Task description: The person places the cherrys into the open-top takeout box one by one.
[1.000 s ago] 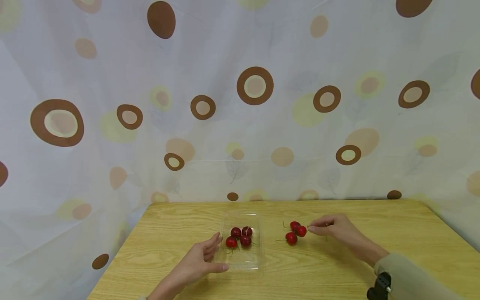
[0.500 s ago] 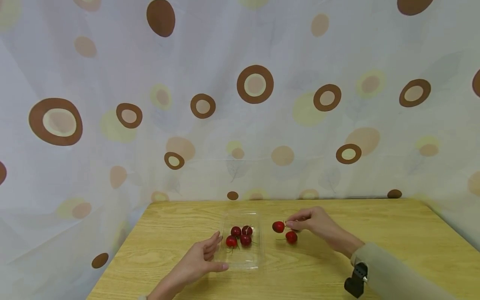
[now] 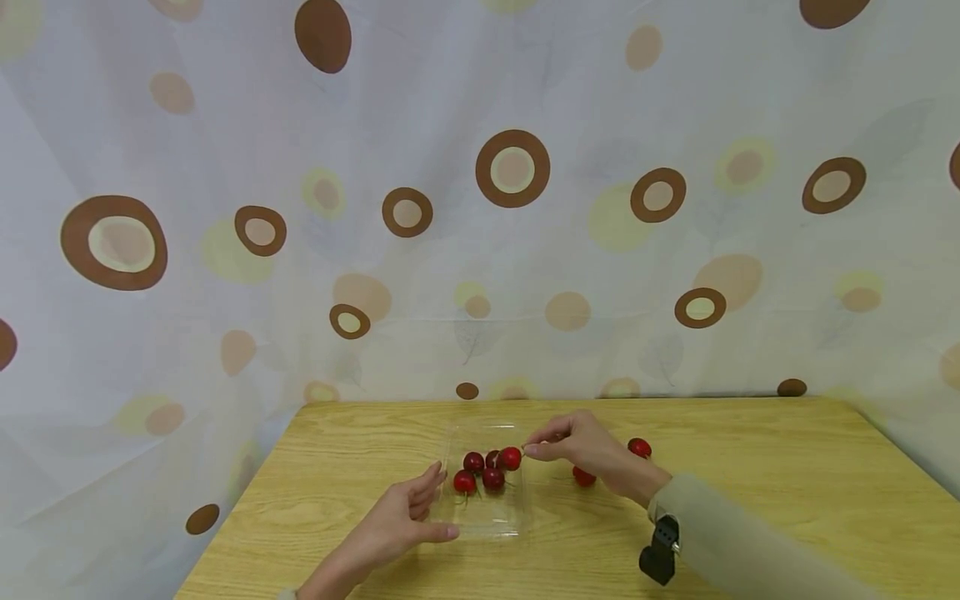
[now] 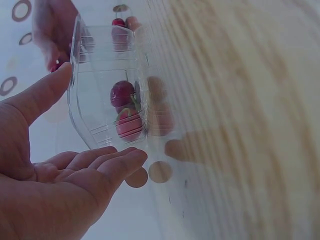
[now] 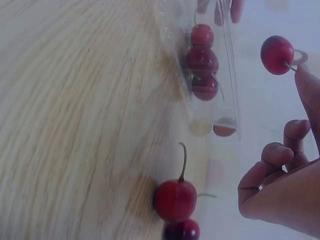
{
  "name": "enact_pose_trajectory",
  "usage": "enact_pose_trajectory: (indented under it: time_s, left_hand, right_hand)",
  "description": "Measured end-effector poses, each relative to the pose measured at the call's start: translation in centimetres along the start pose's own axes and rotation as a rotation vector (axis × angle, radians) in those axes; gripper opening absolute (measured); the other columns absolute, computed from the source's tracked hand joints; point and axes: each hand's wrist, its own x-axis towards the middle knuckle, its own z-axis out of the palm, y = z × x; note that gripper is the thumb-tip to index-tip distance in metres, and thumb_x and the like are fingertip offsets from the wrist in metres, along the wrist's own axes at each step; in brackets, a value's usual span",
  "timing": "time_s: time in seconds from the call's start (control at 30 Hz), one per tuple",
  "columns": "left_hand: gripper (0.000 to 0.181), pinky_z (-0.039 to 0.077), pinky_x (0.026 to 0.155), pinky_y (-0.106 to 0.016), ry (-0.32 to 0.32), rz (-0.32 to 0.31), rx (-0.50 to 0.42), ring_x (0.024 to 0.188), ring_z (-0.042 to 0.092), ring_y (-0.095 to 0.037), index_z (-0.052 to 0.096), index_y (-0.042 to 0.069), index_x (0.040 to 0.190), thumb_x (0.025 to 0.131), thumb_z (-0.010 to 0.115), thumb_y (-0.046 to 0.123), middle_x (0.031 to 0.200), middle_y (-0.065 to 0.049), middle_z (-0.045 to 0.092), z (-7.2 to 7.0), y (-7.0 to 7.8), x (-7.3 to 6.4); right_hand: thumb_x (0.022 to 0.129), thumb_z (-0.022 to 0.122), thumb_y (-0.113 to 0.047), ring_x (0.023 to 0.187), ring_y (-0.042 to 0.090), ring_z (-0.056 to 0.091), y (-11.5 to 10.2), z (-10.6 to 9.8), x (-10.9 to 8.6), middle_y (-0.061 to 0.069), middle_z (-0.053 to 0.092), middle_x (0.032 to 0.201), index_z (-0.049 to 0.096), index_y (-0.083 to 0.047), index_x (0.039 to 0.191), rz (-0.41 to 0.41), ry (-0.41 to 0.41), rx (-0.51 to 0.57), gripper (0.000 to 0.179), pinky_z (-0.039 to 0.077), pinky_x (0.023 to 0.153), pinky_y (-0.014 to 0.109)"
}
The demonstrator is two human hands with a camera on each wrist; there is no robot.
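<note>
A clear plastic tray (image 3: pixel 483 523) holding several dark red cherries (image 3: pixel 492 478) sits on the wooden table. My left hand (image 3: pixel 397 521) is at its left side, thumb and fingers spread with the fingertips right at the wall and rim, as the left wrist view (image 4: pixel 60 165) of the hand shows. My right hand (image 3: pixel 592 454) pinches a bright red cherry (image 5: pixel 277 55) by its stem, above the tray's right rim. Under my right wrist, two more cherries lie on the table: one cherry (image 3: pixel 583 477) partly hidden by the hand, another cherry (image 3: pixel 640 447) behind the forearm.
The light wooden table (image 3: pixel 337 450) reaches back to a pale curtain (image 3: pixel 420 108) printed with brown and beige ovals. A black strap device (image 3: pixel 660 550) hangs at my right wrist.
My right hand has lifted a cherry by its stem and carried it left from the pile to the tray. Another cherry now lies farther right. My left hand has stayed put.
</note>
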Motion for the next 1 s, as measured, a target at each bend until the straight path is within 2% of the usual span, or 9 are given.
enact_pose_trajectory:
  time_s: [0.23, 0.5, 1.0]
  left_hand:
    - [0.097, 0.036, 0.118, -0.06, -0.006, -0.008, -0.007, 0.149, 0.031, -0.051, 0.018, -0.006, 0.165, 0.095, 0.082, 0.019, 0.167, -0.026, 0.029, -0.1, 0.2, 0.0]
    - [0.098, 0.036, 0.117, -0.061, -0.008, -0.017, -0.006, 0.149, 0.031, -0.052, 0.017, -0.005, 0.165, 0.096, 0.082, 0.019, 0.167, -0.027, 0.028, -0.2, 0.3, 0.2]
    - [0.097, 0.035, 0.118, -0.061, -0.012, -0.019, -0.026, 0.15, 0.03, -0.051, 0.018, -0.005, 0.165, 0.096, 0.081, 0.019, 0.167, -0.027, 0.028, -0.3, 0.3, 0.2]
  right_hand:
    - [0.096, 0.08, -0.02, 0.098, 0.024, 0.06, -0.5, 1.8, 1.1, 0.007, 0.071, 0.106, 0.082, -0.001, 0.107, -0.026, -0.026, 0.021, 0.022, 0.05, 0.092, 0.049]
    - [0.094, 0.082, -0.017, 0.092, 0.023, 0.06, -0.1, 3.2, 2.2, 0.005, 0.072, 0.099, 0.084, -0.003, 0.101, -0.054, -0.032, 0.014, 0.016, 0.053, 0.083, 0.046]
    - [0.091, 0.085, -0.017, 0.087, 0.021, 0.057, -0.2, 4.4, 3.1, 0.003, 0.07, 0.092, 0.086, -0.006, 0.097, -0.019, -0.016, -0.044, 0.013, 0.046, 0.074, 0.033]
